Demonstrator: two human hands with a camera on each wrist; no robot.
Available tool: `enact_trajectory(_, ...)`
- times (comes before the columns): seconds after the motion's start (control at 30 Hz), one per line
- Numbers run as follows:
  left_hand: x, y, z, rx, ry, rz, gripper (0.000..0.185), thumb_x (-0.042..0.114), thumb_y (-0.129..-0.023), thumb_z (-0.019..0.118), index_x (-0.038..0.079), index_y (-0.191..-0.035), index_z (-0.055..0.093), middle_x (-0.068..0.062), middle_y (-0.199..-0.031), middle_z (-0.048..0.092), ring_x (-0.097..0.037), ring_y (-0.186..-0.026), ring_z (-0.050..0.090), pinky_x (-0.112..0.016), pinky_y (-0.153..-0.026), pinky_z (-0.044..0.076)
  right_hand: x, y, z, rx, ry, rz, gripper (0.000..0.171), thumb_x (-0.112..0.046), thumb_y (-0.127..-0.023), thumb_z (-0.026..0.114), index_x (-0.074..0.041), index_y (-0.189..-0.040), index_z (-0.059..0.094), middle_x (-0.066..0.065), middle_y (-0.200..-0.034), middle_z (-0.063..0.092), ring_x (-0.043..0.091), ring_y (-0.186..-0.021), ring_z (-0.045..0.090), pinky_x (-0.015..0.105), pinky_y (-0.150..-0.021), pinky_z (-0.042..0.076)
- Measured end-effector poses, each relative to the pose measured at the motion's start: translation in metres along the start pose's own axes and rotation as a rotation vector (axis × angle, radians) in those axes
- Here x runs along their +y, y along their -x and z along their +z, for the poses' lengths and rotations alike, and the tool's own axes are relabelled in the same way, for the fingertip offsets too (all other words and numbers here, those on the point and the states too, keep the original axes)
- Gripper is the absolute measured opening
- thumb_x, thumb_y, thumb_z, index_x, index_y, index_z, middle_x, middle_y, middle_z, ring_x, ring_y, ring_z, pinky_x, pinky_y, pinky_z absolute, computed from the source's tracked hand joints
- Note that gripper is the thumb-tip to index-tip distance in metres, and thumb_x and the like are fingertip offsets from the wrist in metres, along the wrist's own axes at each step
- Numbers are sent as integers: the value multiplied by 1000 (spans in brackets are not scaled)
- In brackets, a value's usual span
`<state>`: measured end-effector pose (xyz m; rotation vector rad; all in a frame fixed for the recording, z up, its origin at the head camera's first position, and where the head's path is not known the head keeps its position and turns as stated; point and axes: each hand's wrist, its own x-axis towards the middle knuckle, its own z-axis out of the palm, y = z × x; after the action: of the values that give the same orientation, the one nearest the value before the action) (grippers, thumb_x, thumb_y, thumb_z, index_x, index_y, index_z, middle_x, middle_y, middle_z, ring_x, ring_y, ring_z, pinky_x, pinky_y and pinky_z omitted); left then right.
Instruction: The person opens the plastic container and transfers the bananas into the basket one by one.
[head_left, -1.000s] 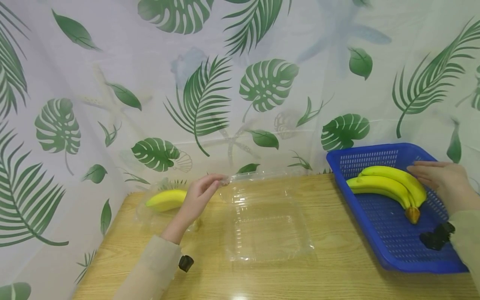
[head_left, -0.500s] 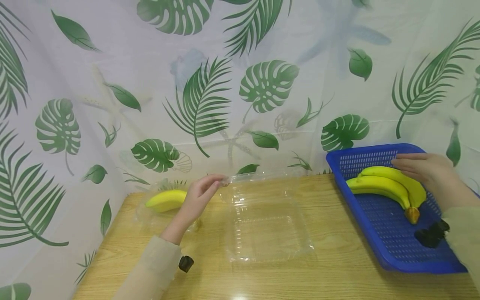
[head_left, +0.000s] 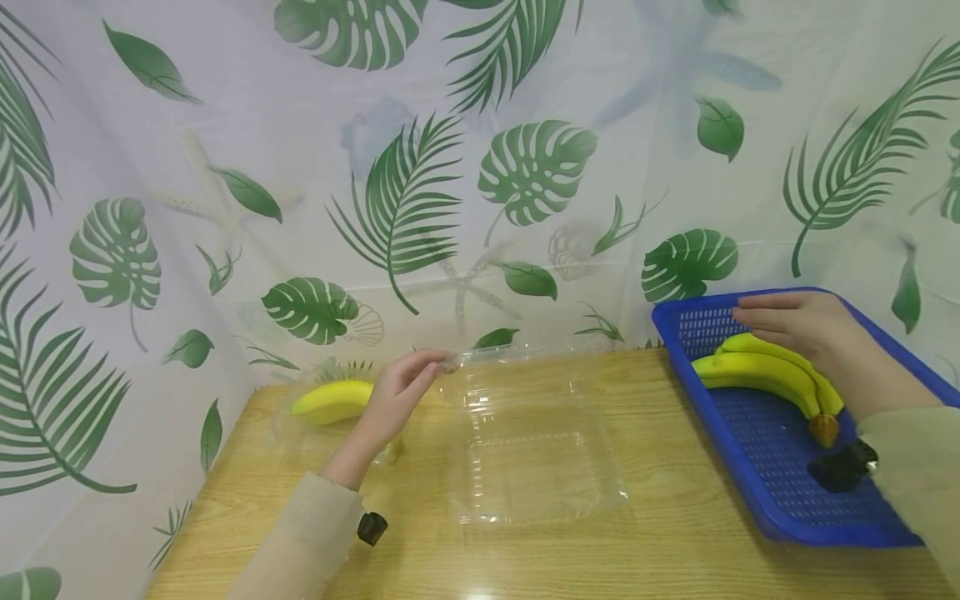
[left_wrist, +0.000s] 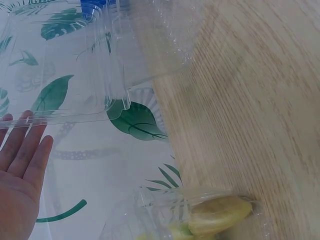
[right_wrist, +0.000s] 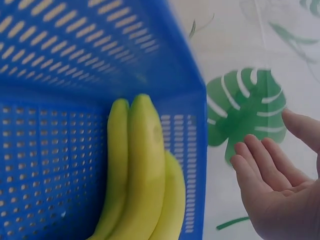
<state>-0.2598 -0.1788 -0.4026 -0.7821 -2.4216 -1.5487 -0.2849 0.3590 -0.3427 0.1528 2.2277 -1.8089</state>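
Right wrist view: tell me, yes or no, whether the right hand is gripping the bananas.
No, the right hand holds nothing; the bananas lie in the blue basket.

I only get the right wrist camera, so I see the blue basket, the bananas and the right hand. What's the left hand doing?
Observer: The left hand has its fingertips at the edge of a clear plastic container.
Operator: Any fruit outside the basket?
Observer: Yes, at least one banana in another clear package.
Operator: How is the bunch turned? My picture cuts it off.
Observer: Its brown stem end points toward the basket's near side in the head view.
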Motion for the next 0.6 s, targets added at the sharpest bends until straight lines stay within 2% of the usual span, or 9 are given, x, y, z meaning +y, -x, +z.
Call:
enact_trajectory(0.2, 1, 1, 0, 0, -5, 2, 30, 9, -110, 51, -6, -131, 67, -25, -132, 72, -43, -119, 71, -27, -108, 58, -6, 2, 17, -37, 24, -58, 35, -13, -107, 62, -43, -90, 68, -31, -92, 73, -15, -91, 69, 11, -84, 61)
enact_trajectory(0.33, 0, 2, -1, -2, -9, 6, 31, 9, -111, 51, -6, -132, 67, -25, -132, 72, -42, -119, 71, -27, -107, 58, -10, 1, 28, -46, 72, -74, 15, -19, -106, 66, -33, -110, 67, -32, -95, 72, -16, -93, 68, 10, -86, 61)
enact_trajectory(0.37, 0, 2, 0, -3, -8, 6, 30, 9, -111, 51, -6, -132, 67, -25, -132, 72, -42, -119, 71, -27, -107, 58, -10, 2, 31, -52, 93, -79, 18, -20, -107, 65, -28, -123, 66, -34, -95, 71, -17, -94, 68, 10, -86, 60)
enact_trajectory(0.47, 0, 2, 0, -2, -7, 6, 30, 9, -110, 51, -7, -131, 67, -26, -132, 72, -44, -119, 71, -27, -107, 58, -13, 2, 39, -78, 112, -92, 52, -18, -109, 62, -4, -155, 45, -35, -97, 71, -17, -95, 67, 10, -88, 60)
enact_trajectory(0.53, -1, 2, 0, -1, -2, 5, 30, 8, -110, 51, -7, -131, 66, -26, -132, 72, -44, -119, 71, -26, -107, 58, -14, 3, 44, -100, 116, -102, 66, -17, -110, 59, 10, -161, 29, -35, -98, 70, -17, -96, 67, 11, -88, 61)
enact_trajectory(0.6, -1, 2, 0, -1, 2, 4, 30, 8, -110, 51, -8, -131, 66, -27, -132, 71, -45, -119, 71, -26, -107, 58, -15, 3, 49, -117, 107, -111, 70, -15, -110, 59, 16, -161, 21, -34, -98, 71, -15, -97, 68, 12, -88, 61)
